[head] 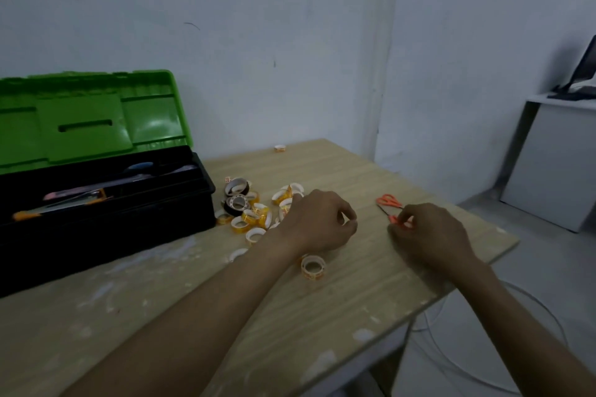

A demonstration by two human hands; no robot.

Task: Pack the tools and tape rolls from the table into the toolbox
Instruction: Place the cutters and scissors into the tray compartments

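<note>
The open toolbox (106,222), black with a green lid (87,119), stands at the table's left and holds several tools. A pile of yellow and black tape rolls (248,213) lies just right of it. My left hand (317,224) hovers at the pile's right edge with its fingers curled, and I see nothing in them. One roll (312,266) lies below that wrist, another (280,148) at the far edge. Orange-handled scissors (388,200) lie to the right. My right hand (429,234) pinches an orange part (396,220) at the scissors' near end; its fingers hide the rest.
The wooden table (354,293) ends close to my right hand, with floor and white cables (529,306) beyond. A white desk (554,164) with a dark device stands at the far right. A grey wall runs behind the table.
</note>
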